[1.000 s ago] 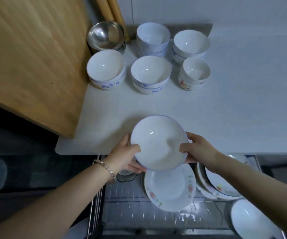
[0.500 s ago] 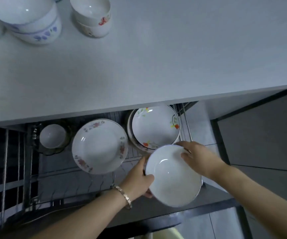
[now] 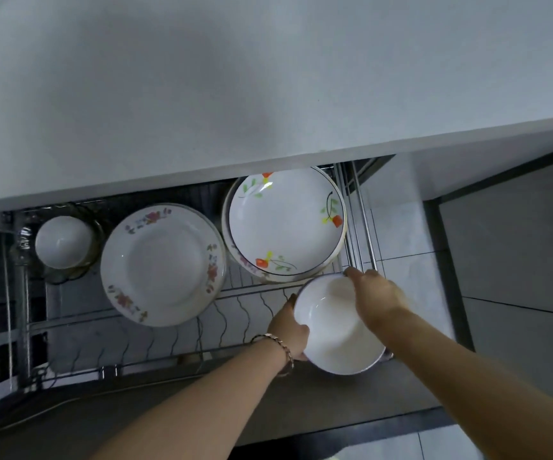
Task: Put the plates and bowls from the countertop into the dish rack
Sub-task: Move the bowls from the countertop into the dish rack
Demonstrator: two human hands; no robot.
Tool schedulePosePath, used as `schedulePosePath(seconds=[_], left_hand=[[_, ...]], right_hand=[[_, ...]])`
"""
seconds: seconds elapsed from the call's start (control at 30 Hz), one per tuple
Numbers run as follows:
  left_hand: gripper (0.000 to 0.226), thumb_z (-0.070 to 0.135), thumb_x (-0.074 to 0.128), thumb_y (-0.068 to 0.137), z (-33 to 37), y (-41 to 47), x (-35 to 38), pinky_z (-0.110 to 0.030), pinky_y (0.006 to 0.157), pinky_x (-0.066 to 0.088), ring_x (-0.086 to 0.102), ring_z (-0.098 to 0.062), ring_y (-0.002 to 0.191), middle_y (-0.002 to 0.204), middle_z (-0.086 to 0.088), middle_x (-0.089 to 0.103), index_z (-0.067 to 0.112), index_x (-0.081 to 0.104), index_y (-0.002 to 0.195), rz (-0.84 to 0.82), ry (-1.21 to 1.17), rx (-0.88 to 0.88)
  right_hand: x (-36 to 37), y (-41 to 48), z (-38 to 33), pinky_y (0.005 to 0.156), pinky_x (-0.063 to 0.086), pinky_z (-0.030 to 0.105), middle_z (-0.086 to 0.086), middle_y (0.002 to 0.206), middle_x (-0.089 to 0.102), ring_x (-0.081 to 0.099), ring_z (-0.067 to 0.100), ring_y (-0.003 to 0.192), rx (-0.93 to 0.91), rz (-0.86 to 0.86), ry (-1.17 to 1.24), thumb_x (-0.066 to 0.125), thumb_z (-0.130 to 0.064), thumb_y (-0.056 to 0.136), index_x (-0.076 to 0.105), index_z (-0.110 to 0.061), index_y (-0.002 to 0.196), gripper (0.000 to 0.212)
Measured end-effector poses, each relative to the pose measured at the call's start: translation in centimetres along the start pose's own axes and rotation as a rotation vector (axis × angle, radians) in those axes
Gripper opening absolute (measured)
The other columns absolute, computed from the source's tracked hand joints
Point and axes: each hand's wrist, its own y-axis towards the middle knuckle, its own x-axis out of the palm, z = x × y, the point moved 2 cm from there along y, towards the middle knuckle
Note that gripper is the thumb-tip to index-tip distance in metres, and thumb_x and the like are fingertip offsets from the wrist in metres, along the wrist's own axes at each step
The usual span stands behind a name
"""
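A white bowl with a thin blue rim is held by both hands low over the front right corner of the pull-out wire dish rack. My left hand grips its left edge and wears a bracelet. My right hand grips its upper right rim. In the rack, a floral-rimmed plate stands in the middle. A stack of plates topped by one with orange flowers stands at the back right. A small white bowl sits at the back left.
The white countertop overhangs the back of the rack and fills the upper half of the view. Grey cabinet fronts and a tiled floor lie to the right. The rack's front rows of wire prongs hold nothing.
Over the last second both hands carried the bowl from above the countertop edge down to the rack's front right corner. The view tilted down, so the bowls on the countertop left the frame.
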Motion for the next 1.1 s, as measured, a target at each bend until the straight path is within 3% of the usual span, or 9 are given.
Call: schedulePosePath(seconds=[0.23,0.4,0.47,0.57,0.67,0.8,0.97,1.03,1.1], left_hand=[[0.057,0.002,0.044,0.088,0.0,0.8,0.2,-0.057,0.077,0.056,0.046,-0.036,0.123,0.134,-0.005,0.047,0.035,0.039,0.135,-0.026,-0.013,-0.053],[0.051,0.012,0.050,0.087,-0.2,1.3,0.7,-0.061,0.078,0.054,0.048,-0.036,0.121,0.132,-0.007,0.048,0.036,0.039,0.131,-0.017,0.017,-0.076],[0.052,0.012,0.047,0.088,0.0,0.5,0.6,-0.057,0.083,0.054,0.049,-0.036,0.120,0.133,-0.009,0.049,0.031,0.036,0.135,-0.002,0.065,-0.076],[0.051,0.019,0.044,0.092,0.5,-1.1,-0.8,-0.039,0.092,0.052,0.056,-0.032,0.114,0.127,-0.015,0.054,0.016,0.030,0.141,0.046,0.277,-0.023],[0.034,0.020,0.039,0.094,1.6,-3.0,-4.1,-0.035,0.093,0.046,0.059,-0.027,0.105,0.116,-0.017,0.061,0.008,0.052,0.123,0.136,0.388,0.101],[0.024,0.018,0.043,0.095,3.8,-7.0,-11.2,-0.023,0.087,0.047,0.059,-0.014,0.094,0.107,-0.006,0.066,0.013,0.064,0.106,0.253,0.290,0.238],[0.017,0.009,0.051,0.091,6.8,-11.9,-23.0,-0.033,0.082,0.055,0.067,-0.028,0.088,0.091,-0.008,0.065,0.023,0.058,0.085,0.507,0.086,0.372],[0.018,0.004,0.049,0.091,7.8,-13.7,-27.8,-0.024,0.075,0.056,0.067,-0.025,0.083,0.090,-0.010,0.064,0.017,0.060,0.091,0.573,0.022,0.432],[0.021,0.003,0.047,0.091,8.6,-14.8,-32.1,-0.025,0.074,0.054,0.066,-0.024,0.083,0.092,-0.009,0.065,0.010,0.062,0.104,0.638,0.005,0.447]], right_hand=[[0.2,1.0,-0.3,0.090,0.048,0.035,0.011,0.121,0.062,0.058,0.030,0.113,-0.002,0.005,-0.070,0.034,0.001,0.091,0.043,-0.018,0.134,0.047],[0.7,0.5,-0.8,0.090,0.049,0.032,0.010,0.125,0.058,0.058,0.026,0.115,0.003,-0.017,-0.162,0.047,-0.002,0.090,0.037,-0.010,0.133,0.045],[0.7,0.1,-1.0,0.090,0.050,0.030,0.010,0.127,0.056,0.058,0.025,0.116,0.015,-0.025,-0.203,0.053,-0.006,0.089,0.034,-0.007,0.135,0.051],[-0.7,-0.7,-2.1,0.091,0.048,0.030,0.010,0.128,0.055,0.054,0.024,0.118,-0.002,-0.014,-0.294,0.055,-0.011,0.088,0.038,-0.005,0.134,0.049],[-3.4,-1.8,-4.7,0.089,0.049,0.031,0.009,0.123,0.059,0.056,0.024,0.115,-0.093,-0.007,-0.301,0.051,-0.009,0.089,0.050,-0.009,0.125,0.036],[-8.9,-3.9,-10.2,0.087,0.048,0.033,0.008,0.119,0.062,0.061,0.028,0.109,-0.260,-0.006,-0.170,0.045,-0.019,0.093,0.052,-0.015,0.124,0.032],[-16.1,-5.4,-19.1,0.090,0.047,0.031,0.008,0.121,0.064,0.059,0.028,0.112,-0.384,0.112,0.064,0.041,-0.021,0.092,0.060,-0.016,0.117,0.031],[-18.7,-5.2,-23.4,0.091,0.047,0.029,0.007,0.120,0.066,0.060,0.027,0.112,-0.392,0.145,0.226,0.044,-0.022,0.091,0.062,-0.017,0.115,0.030],[-20.9,-4.3,-27.3,0.093,0.047,0.029,0.009,0.119,0.066,0.061,0.026,0.110,-0.386,0.141,0.386,0.048,-0.028,0.091,0.059,-0.015,0.120,0.034]])
